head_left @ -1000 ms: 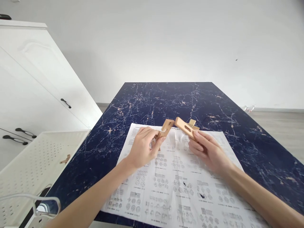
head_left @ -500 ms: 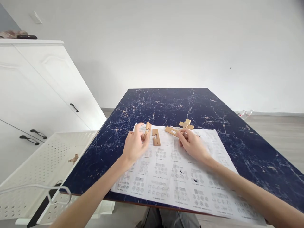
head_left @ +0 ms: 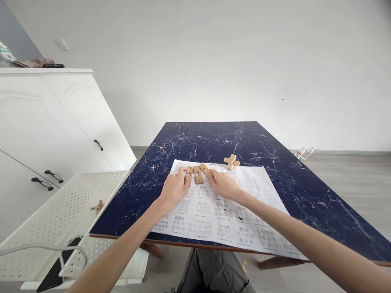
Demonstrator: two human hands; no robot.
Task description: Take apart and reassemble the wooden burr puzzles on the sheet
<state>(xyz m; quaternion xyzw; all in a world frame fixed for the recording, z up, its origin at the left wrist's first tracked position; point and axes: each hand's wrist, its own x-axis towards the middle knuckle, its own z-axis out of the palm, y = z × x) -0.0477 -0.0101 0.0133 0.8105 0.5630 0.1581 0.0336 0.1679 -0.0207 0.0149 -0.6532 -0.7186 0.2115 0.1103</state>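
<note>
Head view, one moment.

Left hand [head_left: 174, 188]: flat on the sheet [head_left: 232, 215], fingers curled narrow, fingertips pressed to a small wooden piece [head_left: 189, 170] at the sheet's far left corner. Whether gripped or merely pushed: cannot tell.

Right hand [head_left: 222, 184]: low on the sheet, fingers drawn close together, tips touching another wooden piece [head_left: 204, 167]. Hold not confirmed; contact only.

Notched piece [head_left: 198, 175]: lying on the sheet between the two hands, just beside both other pieces, apparently touching them. All three in a tight row near the sheet's far edge.

Cross piece [head_left: 231, 161]: resting at the far edge of the sheet, right of the hands, apart from them, untouched.

Sheet: printed with rows of small diagrams, spread on the near half of the bench [head_left: 275, 142], near edge overhanging slightly.

Bench: dark blue, marbled with pale veins.

Tray [head_left: 61, 203]: white, perforated, left of the bench and lower; one small wooden bit [head_left: 97, 206] inside it.

Cabinet [head_left: 45, 122]: white, dark handles, far left against the wall.
</note>
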